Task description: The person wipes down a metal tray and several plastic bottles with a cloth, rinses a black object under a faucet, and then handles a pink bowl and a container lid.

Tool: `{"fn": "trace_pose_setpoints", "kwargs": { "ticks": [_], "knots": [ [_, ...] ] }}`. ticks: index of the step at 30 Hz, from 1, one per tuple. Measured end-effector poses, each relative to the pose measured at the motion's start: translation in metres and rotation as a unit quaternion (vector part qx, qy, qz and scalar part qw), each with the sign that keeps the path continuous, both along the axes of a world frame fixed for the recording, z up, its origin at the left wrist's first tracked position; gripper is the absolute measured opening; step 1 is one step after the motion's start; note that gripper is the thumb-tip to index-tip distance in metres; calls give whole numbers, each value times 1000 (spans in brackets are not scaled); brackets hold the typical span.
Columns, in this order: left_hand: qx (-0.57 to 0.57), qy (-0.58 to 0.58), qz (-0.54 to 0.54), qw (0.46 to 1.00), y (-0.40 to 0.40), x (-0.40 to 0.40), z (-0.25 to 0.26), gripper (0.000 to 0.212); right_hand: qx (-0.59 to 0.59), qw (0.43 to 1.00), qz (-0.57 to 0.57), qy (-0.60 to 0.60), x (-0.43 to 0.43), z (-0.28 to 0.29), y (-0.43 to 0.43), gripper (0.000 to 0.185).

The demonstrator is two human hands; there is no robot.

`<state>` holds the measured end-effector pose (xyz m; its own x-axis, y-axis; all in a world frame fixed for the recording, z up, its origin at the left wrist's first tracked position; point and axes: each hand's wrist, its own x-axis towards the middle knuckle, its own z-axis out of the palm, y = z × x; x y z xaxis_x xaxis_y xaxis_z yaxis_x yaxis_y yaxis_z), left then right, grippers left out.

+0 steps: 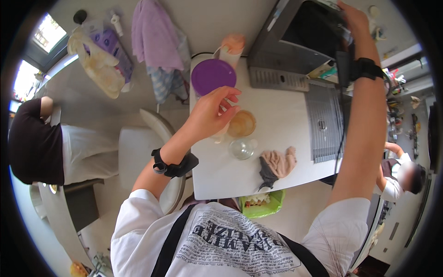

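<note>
My left hand (214, 110) is over the white table (277, 107), fingers loosely curled and apart with nothing seen in them. Just beyond it is a round purple lid (214, 77), partly covered by my fingertips. A tan-coloured round glass or jar (243, 124) stands beside my thumb, and a clear glass cup (241, 149) is nearer my body. Something pale below my palm is mostly hidden. My right hand (356, 19) is raised to the far upper edge of a dark grey appliance (294, 41) with a black glossy panel; its fingertips are partly hidden.
A crumpled beige and grey cloth (278, 164) lies near the table's front edge. A grey slatted tray (325, 121) and a black cord (341, 138) are at right. A green-lined bin (264, 204) stands below. People are at left (38, 142) and right (398, 176).
</note>
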<state>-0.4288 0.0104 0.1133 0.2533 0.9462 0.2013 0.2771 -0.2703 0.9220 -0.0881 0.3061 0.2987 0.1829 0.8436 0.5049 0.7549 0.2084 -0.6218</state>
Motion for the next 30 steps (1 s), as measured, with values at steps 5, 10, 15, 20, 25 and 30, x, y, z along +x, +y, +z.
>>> {"fn": "trace_pose_setpoints", "kwargs": {
  "ticks": [5,10,15,20,25,30],
  "knots": [
    [-26,-32,85,996,1,-29,-21,24,44,993,-101,-31,-27,11,-37,35],
    [0,-81,236,968,22,-57,-56,25,174,979,-81,-64,11,4,-53,44],
    [-206,-160,252,932,36,-74,-77,49,69,994,1,86,-33,-79,-155,29],
    [-262,-151,214,929,51,-64,-72,69,-275,922,243,122,-59,-210,-194,22],
    [-276,-156,170,933,54,-54,-65,69,-436,849,261,149,-112,-216,-214,38],
    [-280,-159,161,933,57,-54,-64,63,-464,827,277,155,-150,-232,-194,48]
  ]
}}
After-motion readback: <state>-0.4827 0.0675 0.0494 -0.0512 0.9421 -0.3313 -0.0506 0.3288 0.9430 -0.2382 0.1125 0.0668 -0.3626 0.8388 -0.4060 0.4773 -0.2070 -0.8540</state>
